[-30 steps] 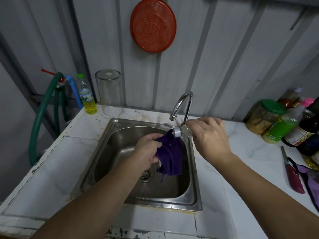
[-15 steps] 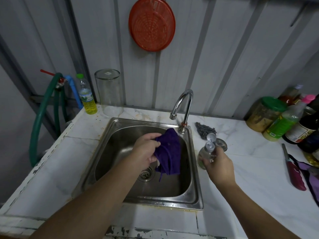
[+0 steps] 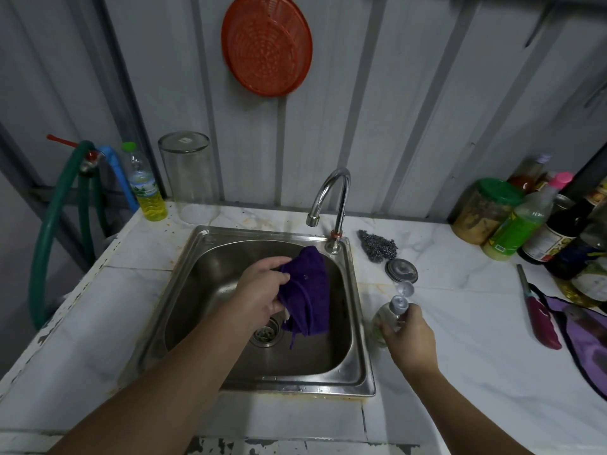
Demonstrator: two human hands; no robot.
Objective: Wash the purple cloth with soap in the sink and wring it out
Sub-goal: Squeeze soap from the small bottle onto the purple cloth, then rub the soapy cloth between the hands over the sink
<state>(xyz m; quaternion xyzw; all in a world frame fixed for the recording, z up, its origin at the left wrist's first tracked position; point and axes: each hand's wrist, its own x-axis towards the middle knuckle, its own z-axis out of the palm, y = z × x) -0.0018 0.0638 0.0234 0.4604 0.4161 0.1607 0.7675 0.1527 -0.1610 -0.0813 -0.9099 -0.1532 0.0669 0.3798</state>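
At frame centre, over the steel sink [image 3: 356,326], we note the left hand [image 3: 262,295] holding the purple cloth [image 3: 307,295] bunched, fingers curled round its upper left edge. The cloth hangs free above the basin, its lower folds and one loose thread dangling just right of the drain [image 3: 266,333]. It sits below and left of the faucet [image 3: 330,195]; no water stream is visible.

Handling, our judgement: soft, limp, probably wet and so heavier than it looks. It will sag and slip from a light pinch, so a full-fist hold on gathered fabric suits it, with both ends gripped for wringing.

Right of the sink rim, the right hand [image 3: 409,336] grips a small clear soap bottle [image 3: 389,318], fingers wrapped round its body. The flip cap [image 3: 404,289] stands open. The bottle is roughly upright, at the counter [image 3: 460,356] beside the rim; whether it rests there or is lifted we cannot tell.

Left forearm reaches diagonally from lower left, wrist over the basin. Right forearm enters from lower right, wrist bent inward.
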